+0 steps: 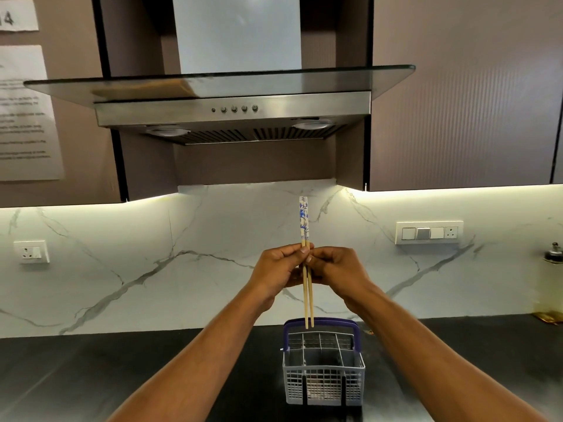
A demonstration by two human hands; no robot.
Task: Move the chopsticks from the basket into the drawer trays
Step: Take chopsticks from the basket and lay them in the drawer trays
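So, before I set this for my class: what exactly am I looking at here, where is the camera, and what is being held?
No machine here: a person wears one camera on the head, looking forward and down at their own arms. The left hand and right hand together pinch a pair of chopsticks, held upright above a grey cutlery basket with a purple handle. The basket stands on a dark counter. Behind are a marble wall and a cooker hood.

Two pale wooden chopsticks [305,239] with blue-and-white patterned tops stand upright side by side in the air, tips just above the basket [323,374], a grey grid caddy with a purple handle, its visible compartments empty.
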